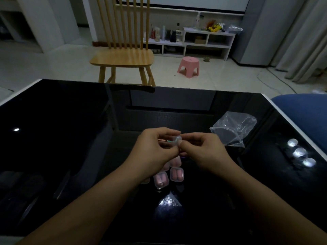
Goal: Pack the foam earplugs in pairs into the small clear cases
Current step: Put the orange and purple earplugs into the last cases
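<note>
1. Hands meet above the middle of the black glossy table (70,138): the left hand (155,149) and the right hand (203,149) both have curled fingers and pinch one small clear case (176,140) between them, raised off the table.
2. Whether this case is open or closed, I cannot tell.
3. Under the hands lie packed cases (177,174) with pink earplugs inside; two show fully, at least two more are partly hidden by the left hand and wrist.
4. One crumpled clear plastic bag (233,128) lies to the right, apart from the hands.
5. Behind the table stand one wooden chair (123,57), one pink stool (189,65) and one low white shelf (208,41).
6. One blue cushion (304,110) is at the right edge.
</note>
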